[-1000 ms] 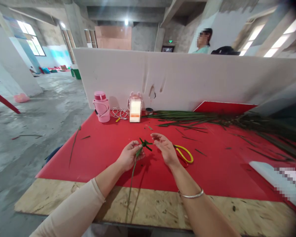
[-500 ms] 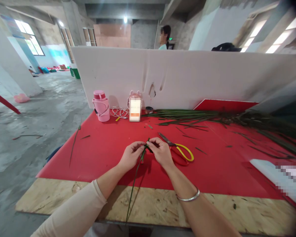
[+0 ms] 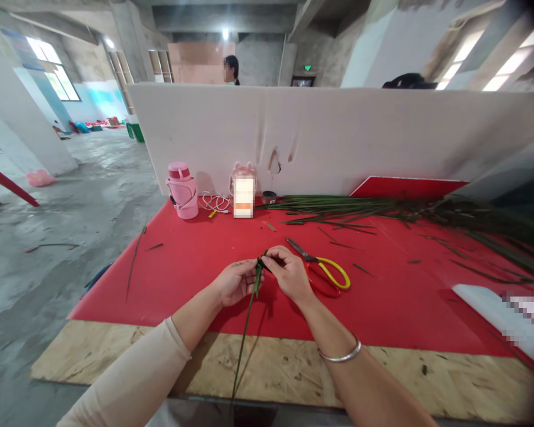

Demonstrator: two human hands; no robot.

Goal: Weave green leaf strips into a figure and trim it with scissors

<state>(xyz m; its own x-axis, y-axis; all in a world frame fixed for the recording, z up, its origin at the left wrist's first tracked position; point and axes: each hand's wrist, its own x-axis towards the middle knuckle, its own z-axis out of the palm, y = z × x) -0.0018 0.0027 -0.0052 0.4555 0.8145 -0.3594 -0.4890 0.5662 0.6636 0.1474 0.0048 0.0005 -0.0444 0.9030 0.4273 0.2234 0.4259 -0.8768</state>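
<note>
Between my hands is a narrow green leaf strip [image 3: 245, 332], folded or knotted at its upper end, with a long tail hanging toward the table's front edge. My left hand [image 3: 237, 282] pinches the folded part from the left, palm turned partly up. From the right, my right hand [image 3: 286, 271] grips the same part between thumb and forefinger. Fingertips cover most of the fold, so its exact shape is hidden. Just right of my right hand lie scissors [image 3: 310, 257] with one yellow and one red handle, on the red sheet [image 3: 182, 279].
A pile of long green leaves [image 3: 338, 206] lies along the back right. Behind the table stands a white panel [image 3: 204, 130]. A pink bottle [image 3: 182, 193], a white cable [image 3: 214, 203] and a small round tin [image 3: 269, 196] line its foot. Beyond it, a person [image 3: 232, 70] is partly visible.
My left hand has shifted slightly left and down and turned its palm more upward. The leaf's folded end moved a little left. The person behind the panel has moved left.
</note>
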